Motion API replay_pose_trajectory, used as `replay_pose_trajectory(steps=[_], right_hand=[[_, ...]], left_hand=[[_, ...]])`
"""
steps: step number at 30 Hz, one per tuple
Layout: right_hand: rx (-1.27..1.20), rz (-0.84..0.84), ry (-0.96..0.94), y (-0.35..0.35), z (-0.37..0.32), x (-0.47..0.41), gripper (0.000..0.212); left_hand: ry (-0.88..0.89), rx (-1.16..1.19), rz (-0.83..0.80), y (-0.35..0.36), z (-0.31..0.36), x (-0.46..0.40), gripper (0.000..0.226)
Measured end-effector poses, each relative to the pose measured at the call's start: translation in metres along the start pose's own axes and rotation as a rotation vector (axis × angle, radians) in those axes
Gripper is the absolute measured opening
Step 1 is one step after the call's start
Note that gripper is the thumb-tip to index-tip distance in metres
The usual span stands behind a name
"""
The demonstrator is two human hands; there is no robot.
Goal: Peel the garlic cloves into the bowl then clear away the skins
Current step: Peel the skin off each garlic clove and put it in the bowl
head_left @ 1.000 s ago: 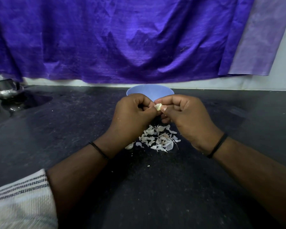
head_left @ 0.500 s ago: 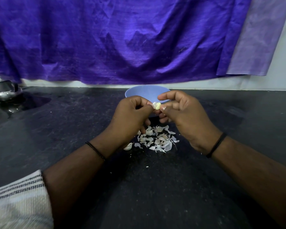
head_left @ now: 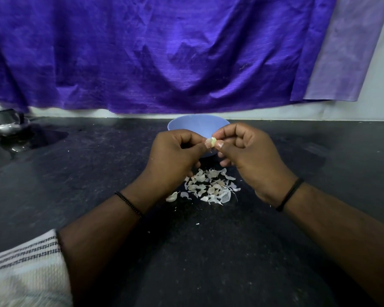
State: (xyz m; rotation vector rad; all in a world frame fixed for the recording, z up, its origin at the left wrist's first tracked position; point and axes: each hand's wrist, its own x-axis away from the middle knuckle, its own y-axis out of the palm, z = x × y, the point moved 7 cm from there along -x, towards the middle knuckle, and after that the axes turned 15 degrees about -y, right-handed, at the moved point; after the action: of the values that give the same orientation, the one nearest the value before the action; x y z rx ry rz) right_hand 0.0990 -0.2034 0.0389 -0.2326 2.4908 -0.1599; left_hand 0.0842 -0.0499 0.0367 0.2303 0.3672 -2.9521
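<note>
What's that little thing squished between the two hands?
A garlic clove. The head view shows the left hand and the right hand both pinching it at their fingertips, just in front of the blue bowl.

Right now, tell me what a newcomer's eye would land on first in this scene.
First the two hands at the centre: the left hand and right hand pinch one small garlic clove between their fingertips, in front of the blue bowl. Next the pale heap of garlic skins lying on the dark counter just below the hands. Behind it all hangs a bright purple cloth, filling the upper half of the view.
</note>
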Motion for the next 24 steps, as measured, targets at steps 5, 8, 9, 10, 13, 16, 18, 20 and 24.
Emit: replay_pose_trajectory(steps=[5,8,9,10,13,16,18,20,24], right_hand=[[0.019,-0.004,-0.016,0.002,0.001,0.0,0.01],[0.019,-0.001,-0.02,0.003,0.003,0.0,0.012],[0.02,-0.001,-0.021,0.004,0.003,0.0,0.013],[0.023,-0.002,-0.024,0.004,0.003,0.0,0.014],[0.027,0.004,-0.041,0.005,0.0,0.001,0.02],[0.001,0.032,-0.055,0.003,-0.004,0.001,0.021],[-0.025,0.035,-0.044,0.004,-0.004,0.002,0.016],[-0.054,0.044,-0.013,0.008,-0.001,0.005,0.015],[-0.116,0.092,0.058,0.009,0.005,0.008,0.017]], left_hand=[[-0.047,0.053,-0.003,0.0,-0.004,-0.002,0.01],[-0.089,0.13,-0.021,0.0,-0.006,-0.002,0.009],[-0.109,0.151,-0.026,0.001,-0.008,-0.002,0.009],[-0.132,0.174,-0.034,0.001,-0.009,-0.002,0.008],[-0.212,0.274,-0.086,0.005,-0.013,-0.003,0.009],[-0.238,0.304,-0.118,0.009,-0.013,0.0,0.009],[-0.234,0.298,-0.101,0.009,-0.013,0.001,0.011],[-0.24,0.291,-0.075,0.008,-0.015,0.002,0.013],[-0.227,0.22,-0.023,0.009,-0.016,0.002,0.017]])
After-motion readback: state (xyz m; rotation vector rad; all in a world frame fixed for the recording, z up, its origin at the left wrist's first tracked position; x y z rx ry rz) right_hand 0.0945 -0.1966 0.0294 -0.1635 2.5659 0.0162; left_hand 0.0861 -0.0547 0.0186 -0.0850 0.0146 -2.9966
